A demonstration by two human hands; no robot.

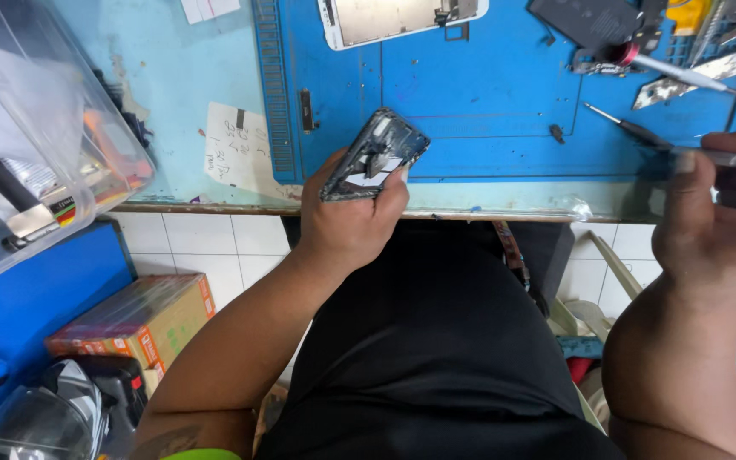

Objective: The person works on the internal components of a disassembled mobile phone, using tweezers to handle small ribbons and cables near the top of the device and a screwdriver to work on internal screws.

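Blue work mat lying across the upper centre of the frame. White phone screen sitting at the mat's top edge. Clear plastic tub tilting at upper left. Handwritten paper slip lying left of the mat. Cardboard box resting on the floor, lower left.

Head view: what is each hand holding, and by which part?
Left hand grips the opened dark phone chassis by its lower end. Right hand pinches a slim metal-shafted screwdriver near its handle end.
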